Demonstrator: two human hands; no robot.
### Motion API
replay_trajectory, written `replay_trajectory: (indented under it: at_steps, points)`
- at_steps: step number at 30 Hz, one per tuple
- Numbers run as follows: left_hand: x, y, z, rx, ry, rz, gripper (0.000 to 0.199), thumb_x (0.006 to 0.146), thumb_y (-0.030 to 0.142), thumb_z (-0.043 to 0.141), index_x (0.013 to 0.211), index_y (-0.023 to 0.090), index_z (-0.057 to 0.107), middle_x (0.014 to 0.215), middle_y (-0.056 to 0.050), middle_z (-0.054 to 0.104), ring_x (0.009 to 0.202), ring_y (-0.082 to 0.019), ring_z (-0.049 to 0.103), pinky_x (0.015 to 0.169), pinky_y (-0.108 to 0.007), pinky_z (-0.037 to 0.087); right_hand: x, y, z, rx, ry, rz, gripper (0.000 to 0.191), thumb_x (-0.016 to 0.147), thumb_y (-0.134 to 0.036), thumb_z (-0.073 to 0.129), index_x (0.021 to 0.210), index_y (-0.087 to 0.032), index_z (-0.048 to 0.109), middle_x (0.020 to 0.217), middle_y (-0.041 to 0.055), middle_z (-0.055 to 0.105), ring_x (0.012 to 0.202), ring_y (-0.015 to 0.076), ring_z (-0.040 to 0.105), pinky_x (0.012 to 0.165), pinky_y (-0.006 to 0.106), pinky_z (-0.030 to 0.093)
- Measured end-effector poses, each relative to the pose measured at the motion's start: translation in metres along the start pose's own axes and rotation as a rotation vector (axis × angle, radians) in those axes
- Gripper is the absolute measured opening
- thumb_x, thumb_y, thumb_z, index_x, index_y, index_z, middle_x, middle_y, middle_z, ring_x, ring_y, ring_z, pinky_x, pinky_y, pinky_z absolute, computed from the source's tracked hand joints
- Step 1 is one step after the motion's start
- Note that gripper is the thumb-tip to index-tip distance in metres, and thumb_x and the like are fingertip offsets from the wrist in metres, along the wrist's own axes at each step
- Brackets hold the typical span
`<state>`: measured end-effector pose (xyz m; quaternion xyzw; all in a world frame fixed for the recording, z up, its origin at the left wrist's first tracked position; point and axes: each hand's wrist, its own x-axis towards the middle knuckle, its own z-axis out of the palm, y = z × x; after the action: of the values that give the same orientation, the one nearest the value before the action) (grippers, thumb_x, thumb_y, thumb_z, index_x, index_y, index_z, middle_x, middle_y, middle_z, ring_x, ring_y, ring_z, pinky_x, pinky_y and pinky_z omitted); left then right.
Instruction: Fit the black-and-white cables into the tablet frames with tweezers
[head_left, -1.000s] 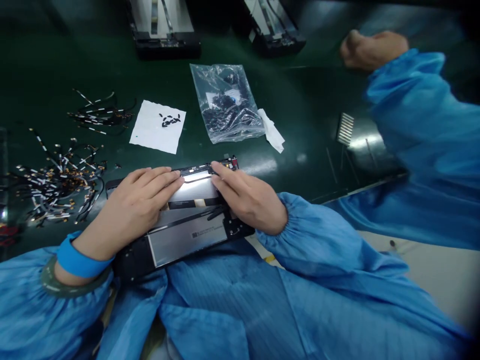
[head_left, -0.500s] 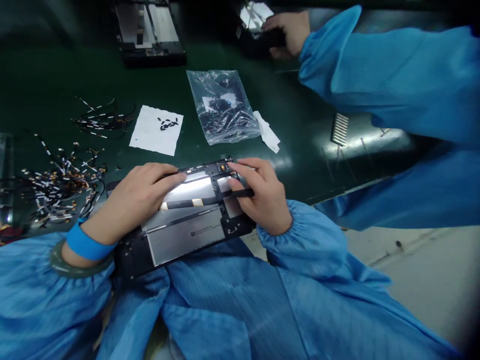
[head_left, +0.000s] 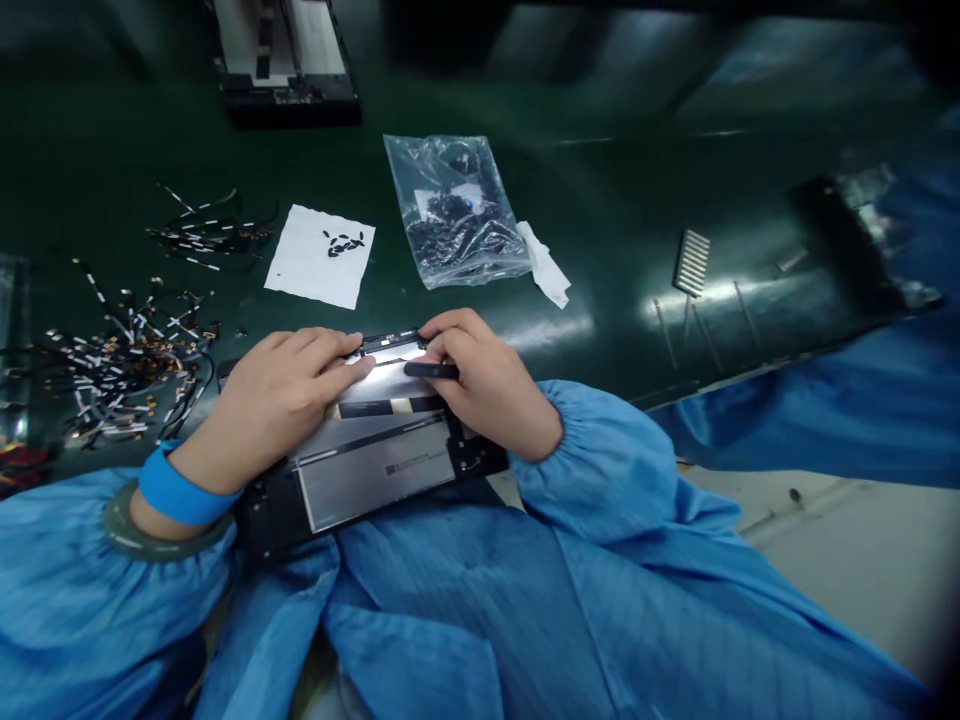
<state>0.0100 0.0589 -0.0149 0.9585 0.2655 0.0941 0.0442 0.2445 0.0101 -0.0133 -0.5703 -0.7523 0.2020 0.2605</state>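
An opened tablet (head_left: 379, 470), its silver battery and black inner frame bare, lies tilted across my lap at the bench edge. My left hand (head_left: 289, 385), with a blue wristband (head_left: 184, 485), grips its upper edge, thumb stretched over the silver plate. Close beside it, my right hand (head_left: 480, 375) pinches at the same upper edge with its fingertips. A slim black tool (head_left: 431, 370) with a rounded end sticks out of the right hand over the plate; its other end is hidden. What the fingertips touch at the edge is too small to make out.
Thin black cables (head_left: 135, 365) are heaped at left, with a smaller bunch (head_left: 214, 235) behind. Small black pieces lie on white paper (head_left: 319, 265). Further right are a clear plastic bag (head_left: 457, 215), a ribbed metal block (head_left: 691, 263) and a co-worker's blue sleeve (head_left: 795, 410). Another opened device (head_left: 292, 105) stands behind.
My right hand has slid left along the tablet's edge with the black tool, nearer my left hand. The co-worker's hand and the device it held have left the back of the bench.
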Motion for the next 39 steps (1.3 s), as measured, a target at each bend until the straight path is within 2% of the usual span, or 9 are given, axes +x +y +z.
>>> replay_trajectory:
  at_steps: [3,5,8,11,18,29,34,36,39]
  points:
    - [0.002,0.001,-0.001,0.003,-0.011,-0.006,0.035,0.095,0.014,0.033,0.116,0.023,0.059,0.123,-0.013,0.064,0.107,-0.033,0.061,0.073,-0.047,0.050,0.003,-0.005,-0.008,0.125,-0.077,-0.068,0.010,0.087,-0.017,0.058,0.077,-0.019,0.054,0.107,0.0077,0.064,0.095,0.0173,0.063,0.076,0.030,0.051]
    - [0.002,0.000,0.000,0.042,0.016,0.023,0.035,0.095,0.014,0.033,0.114,0.023,0.060,0.121,-0.014,0.065,0.105,-0.033,0.062,0.071,-0.047,0.050,0.006,-0.006,-0.010,0.135,-0.052,-0.045,0.012,0.086,-0.019,0.060,0.075,-0.018,0.055,0.103,0.0071,0.065,0.093,0.0170,0.063,0.077,0.031,0.052]
    - [0.001,-0.001,0.002,0.058,0.021,0.030,0.036,0.094,0.014,0.034,0.115,0.024,0.061,0.122,-0.012,0.064,0.107,-0.032,0.062,0.072,-0.046,0.052,0.012,-0.001,-0.007,0.041,0.023,0.077,0.012,0.082,-0.018,0.064,0.073,-0.018,0.058,0.103,0.0082,0.066,0.092,0.0189,0.063,0.080,0.034,0.052]
    - [0.000,-0.002,0.003,0.034,-0.011,-0.001,0.037,0.093,0.015,0.034,0.116,0.027,0.061,0.126,-0.010,0.063,0.110,-0.031,0.061,0.075,-0.047,0.052,0.016,0.004,-0.004,-0.037,-0.002,0.161,0.010,0.079,-0.016,0.066,0.072,-0.017,0.060,0.109,0.0099,0.066,0.092,0.0208,0.064,0.082,0.037,0.053]
    - [0.000,-0.001,0.003,0.038,0.069,0.060,0.037,0.089,0.009,0.036,0.115,0.021,0.059,0.120,-0.015,0.064,0.106,-0.034,0.062,0.070,-0.048,0.053,0.017,0.003,-0.004,-0.039,-0.033,0.195,0.011,0.080,-0.018,0.069,0.072,-0.016,0.061,0.109,0.0101,0.065,0.094,0.0217,0.064,0.085,0.038,0.053]
    - [-0.001,-0.002,0.005,0.005,0.057,0.001,0.037,0.091,0.012,0.034,0.115,0.026,0.060,0.123,-0.010,0.064,0.109,-0.031,0.061,0.076,-0.047,0.054,0.018,-0.002,-0.002,-0.131,-0.064,0.188,0.007,0.080,-0.014,0.064,0.078,-0.016,0.057,0.112,0.0118,0.061,0.102,0.0246,0.062,0.085,0.039,0.052]
    - [-0.001,-0.007,0.004,-0.220,0.040,-0.137,0.033,0.098,0.023,0.035,0.120,0.029,0.058,0.121,-0.007,0.064,0.110,-0.025,0.062,0.087,-0.041,0.054,0.001,0.000,-0.017,-0.135,0.094,0.148,0.015,0.084,-0.019,0.061,0.098,-0.018,0.057,0.119,0.0126,0.059,0.105,0.0244,0.060,0.078,0.035,0.052]
    - [0.003,-0.008,0.005,-0.241,0.041,-0.237,0.035,0.098,0.036,0.040,0.128,0.023,0.053,0.118,-0.010,0.064,0.106,-0.026,0.063,0.088,-0.041,0.053,-0.010,0.008,-0.024,-0.155,0.135,0.226,0.016,0.086,-0.028,0.061,0.098,-0.019,0.057,0.109,0.0116,0.063,0.098,0.0246,0.062,0.077,0.036,0.051]
    - [0.011,-0.006,0.007,-0.129,-0.007,-0.299,0.041,0.098,0.046,0.036,0.115,0.017,0.060,0.104,-0.013,0.064,0.100,-0.030,0.062,0.085,-0.044,0.052,-0.025,0.021,-0.031,-0.169,0.015,0.466,0.025,0.086,-0.042,0.060,0.095,-0.019,0.057,0.088,0.0088,0.066,0.080,0.0239,0.062,0.069,0.035,0.048]
